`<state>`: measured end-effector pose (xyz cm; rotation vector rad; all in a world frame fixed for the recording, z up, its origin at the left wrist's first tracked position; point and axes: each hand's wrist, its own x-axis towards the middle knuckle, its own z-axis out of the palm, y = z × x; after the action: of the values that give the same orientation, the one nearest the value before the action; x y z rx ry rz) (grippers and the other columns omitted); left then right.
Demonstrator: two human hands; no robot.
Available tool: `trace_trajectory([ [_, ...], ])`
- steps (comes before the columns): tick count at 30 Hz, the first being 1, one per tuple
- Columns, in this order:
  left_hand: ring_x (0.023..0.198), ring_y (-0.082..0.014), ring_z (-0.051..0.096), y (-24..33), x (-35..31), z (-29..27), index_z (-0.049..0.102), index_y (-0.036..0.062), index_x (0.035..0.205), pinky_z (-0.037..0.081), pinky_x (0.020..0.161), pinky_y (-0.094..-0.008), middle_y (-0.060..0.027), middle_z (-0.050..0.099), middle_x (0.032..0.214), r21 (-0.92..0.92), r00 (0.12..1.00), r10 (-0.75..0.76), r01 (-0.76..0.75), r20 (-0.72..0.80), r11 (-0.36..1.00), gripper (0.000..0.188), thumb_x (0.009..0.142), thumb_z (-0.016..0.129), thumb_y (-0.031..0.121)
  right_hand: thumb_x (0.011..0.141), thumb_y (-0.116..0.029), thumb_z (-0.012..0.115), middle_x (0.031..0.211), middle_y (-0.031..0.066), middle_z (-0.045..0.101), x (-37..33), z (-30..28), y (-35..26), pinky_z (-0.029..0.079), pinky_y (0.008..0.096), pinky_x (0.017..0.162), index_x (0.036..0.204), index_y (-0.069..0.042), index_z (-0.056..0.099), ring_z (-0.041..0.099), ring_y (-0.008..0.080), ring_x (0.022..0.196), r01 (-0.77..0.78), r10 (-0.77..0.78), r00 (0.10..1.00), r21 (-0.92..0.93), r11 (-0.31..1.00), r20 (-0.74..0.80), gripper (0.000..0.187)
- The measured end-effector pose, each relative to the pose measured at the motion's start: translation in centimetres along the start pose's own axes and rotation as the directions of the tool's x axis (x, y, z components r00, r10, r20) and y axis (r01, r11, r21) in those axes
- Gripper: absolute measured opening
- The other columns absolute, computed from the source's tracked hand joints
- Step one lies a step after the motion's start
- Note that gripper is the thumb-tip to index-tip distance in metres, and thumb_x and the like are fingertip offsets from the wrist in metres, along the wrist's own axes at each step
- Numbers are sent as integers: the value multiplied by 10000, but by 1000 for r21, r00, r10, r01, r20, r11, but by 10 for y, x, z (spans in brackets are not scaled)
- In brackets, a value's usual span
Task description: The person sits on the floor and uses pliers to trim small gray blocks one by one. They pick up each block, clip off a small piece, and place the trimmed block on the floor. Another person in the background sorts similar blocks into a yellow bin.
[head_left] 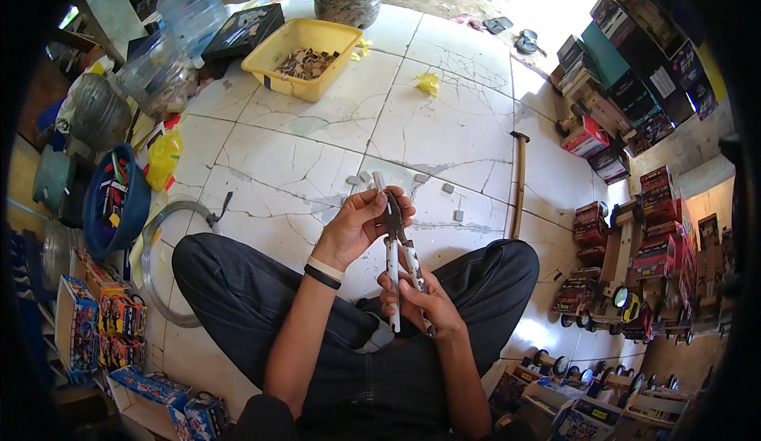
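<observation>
My right hand [428, 302] grips the worn white handles of a pair of snips [392, 258], which stand slightly apart. The dark metal head of the snips points away from me. Around that head, the fingers of my left hand [353, 227] are closed in a pinch on a narrow pale grey strip [378, 180], whose end sticks up beyond the fingertips. How the jaws meet the strip is hidden by the fingers. Several small grey cut pieces [448, 189] lie scattered on the tiled floor [309, 155] just beyond my hands.
A yellow basin [261, 76] of small brown scraps stands ahead. A long-handled hammer [519, 179] lies to the right, near stacked wooden toy trucks [658, 243]. A wire coil [151, 282], a blue tub [131, 239] and printed boxes [75, 326] are at left.
</observation>
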<state>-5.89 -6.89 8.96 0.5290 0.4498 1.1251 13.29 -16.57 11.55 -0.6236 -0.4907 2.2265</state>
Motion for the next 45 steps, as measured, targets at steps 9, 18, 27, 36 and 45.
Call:
trace_trajectory([
  [9, 1024, -240, 719, 18, 2, -16, 685, 40, 1169, 580, 991, -417, -85, 720, 1071, 100, 997, -54, 49, 50, 994, 249, 988, 691, 212, 1005, 7, 565, 937, 160, 585, 20, 6, 12, 486, 322, 781, 1566, -52, 402, 573, 198, 811, 159, -503, 864, -959, 234, 21, 588],
  [18, 1104, -264, 700, 28, -1, 0, 659, 44, 1199, 583, 992, -443, -121, 685, 1209, 118, 999, 8, -12, 34, 993, 311, 990, 699, 271, 991, 18, 585, 1052, 156, 643, 10, -3, -3, 472, 299, 866, 1597, -72, 360, 589, 186, 902, 137, -344, 939, -907, 399, -9, 653],
  [27, 1297, -268, 604, -10, 14, -11, 709, 110, 1099, 487, 1127, -420, -128, 514, 1535, -66, 991, 131, -130, 6, 989, 190, 951, 734, 226, 1082, -148, 511, 1390, 192, 594, 14, -2, -1, 521, 410, 983, 1633, -82, 249, 606, 264, 1237, 150, -210, 975, -500, 853, -66, 614],
  [36, 1235, -219, 636, -22, 14, -3, 765, 107, 1094, 517, 1087, -361, -135, 561, 1498, -117, 988, 148, -152, -45, 981, 164, 941, 731, 154, 1088, -171, 501, 1438, 240, 533, 11, 1, -5, 529, 468, 1019, 1645, -95, 192, 568, 312, 1311, 152, -168, 986, -310, 938, -24, 642],
  [45, 1219, -199, 638, -25, 14, -4, 755, 90, 1097, 525, 1081, -347, -131, 552, 1503, -111, 987, 153, -158, -49, 981, 176, 928, 741, 137, 1084, -177, 524, 1397, 212, 544, 9, 0, -6, 529, 461, 1026, 1645, -94, 190, 568, 302, 1293, 135, -149, 988, -267, 954, -31, 658],
])
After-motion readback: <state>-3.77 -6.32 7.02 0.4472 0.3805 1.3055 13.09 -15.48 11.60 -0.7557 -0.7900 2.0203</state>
